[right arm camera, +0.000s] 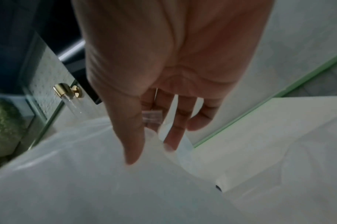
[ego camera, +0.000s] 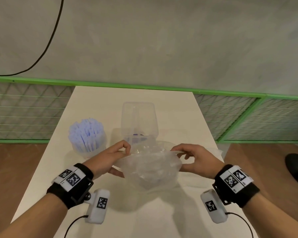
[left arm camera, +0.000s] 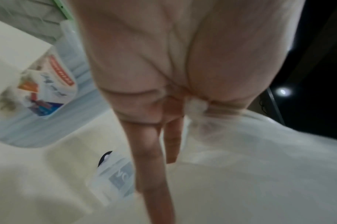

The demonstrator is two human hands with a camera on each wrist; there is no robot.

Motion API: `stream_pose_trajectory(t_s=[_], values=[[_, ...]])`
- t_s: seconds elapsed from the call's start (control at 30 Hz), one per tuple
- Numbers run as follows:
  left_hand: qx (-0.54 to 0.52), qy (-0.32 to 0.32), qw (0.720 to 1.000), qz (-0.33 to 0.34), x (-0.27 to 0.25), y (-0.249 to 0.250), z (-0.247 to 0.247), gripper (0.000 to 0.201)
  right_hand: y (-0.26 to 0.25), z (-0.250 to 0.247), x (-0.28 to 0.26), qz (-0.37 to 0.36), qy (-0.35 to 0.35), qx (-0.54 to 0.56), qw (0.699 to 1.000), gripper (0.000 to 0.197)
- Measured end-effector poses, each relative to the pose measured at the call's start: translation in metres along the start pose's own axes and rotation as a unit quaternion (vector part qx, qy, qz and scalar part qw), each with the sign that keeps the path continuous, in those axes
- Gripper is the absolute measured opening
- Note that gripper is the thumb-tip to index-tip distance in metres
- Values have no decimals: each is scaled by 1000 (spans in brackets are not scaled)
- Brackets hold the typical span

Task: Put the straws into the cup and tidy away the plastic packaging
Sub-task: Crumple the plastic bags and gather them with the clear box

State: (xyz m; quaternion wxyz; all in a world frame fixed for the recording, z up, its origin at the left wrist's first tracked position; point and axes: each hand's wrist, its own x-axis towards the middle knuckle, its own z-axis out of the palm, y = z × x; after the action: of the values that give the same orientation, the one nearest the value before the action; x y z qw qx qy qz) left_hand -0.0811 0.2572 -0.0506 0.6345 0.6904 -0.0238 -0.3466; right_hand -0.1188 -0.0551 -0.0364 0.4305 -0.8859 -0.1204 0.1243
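Pale blue straws (ego camera: 86, 133) already stand in the round clear cup (ego camera: 89, 148) at table-left; we have left hand (ego camera: 108, 157) and right hand (ego camera: 194, 157) each pinching the crumpled clear plastic packaging (ego camera: 151, 167) mid-table, which next, we judge, needs bunching smaller.

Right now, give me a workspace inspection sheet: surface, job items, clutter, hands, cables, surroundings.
Surface: white table, bare at the near edge.
Job's things: straws stand bunched in the round clear cup, far left. Clear plastic packaging is held between both hands over mid-table.
Clutter: clear square container behind the packaging.
Hands: left hand pinches the packaging's left edge; right hand grips its right edge.
Cables: black cable on the wall; thin leads from the wrist cameras.
Surroundings: green-framed mesh fence, grey wall, brown floor.
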Motion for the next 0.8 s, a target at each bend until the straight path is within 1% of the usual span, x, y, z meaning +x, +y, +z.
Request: stream_pose_trajectory(t_s=[0.07,0.1,0.17,0.23,0.3,0.4,0.43,0.5,0.57,0.6,0.63,0.67,0.77,0.8], values=[[-56,-36,998,16,-6,-6,-2,12,3,0,3,4,18,51,999,37],[-67,-53,996,20,-9,-11,-3,16,4,1,4,4,22,58,998,34],[-41,-77,996,32,-13,-22,-7,26,5,4,5,8,23,62,998,30],[35,-95,993,60,-16,-32,-8,40,6,5,7,9,23,60,998,26],[99,-90,986,96,-17,-38,-5,44,5,7,7,3,25,59,998,21],[105,-36,981,161,-15,-36,-3,54,1,11,6,-2,43,110,993,12],[117,-16,977,177,-15,-33,-3,52,1,11,6,6,52,137,989,11],[153,17,967,204,-13,-30,-4,40,3,10,6,19,49,148,988,11],[199,43,954,219,-9,-35,-6,36,4,11,4,22,3,124,992,24],[212,52,951,218,-7,-38,-7,36,2,12,3,27,-27,128,991,31],[209,59,951,219,-7,-40,-7,34,0,14,2,33,-41,143,988,36],[204,65,951,222,-6,-41,-6,29,-3,16,2,38,-41,154,987,38],[206,70,947,235,-9,-41,0,4,-8,21,3,30,18,127,991,31],[212,73,944,241,-10,-41,2,12,-9,22,3,19,34,110,993,27]])
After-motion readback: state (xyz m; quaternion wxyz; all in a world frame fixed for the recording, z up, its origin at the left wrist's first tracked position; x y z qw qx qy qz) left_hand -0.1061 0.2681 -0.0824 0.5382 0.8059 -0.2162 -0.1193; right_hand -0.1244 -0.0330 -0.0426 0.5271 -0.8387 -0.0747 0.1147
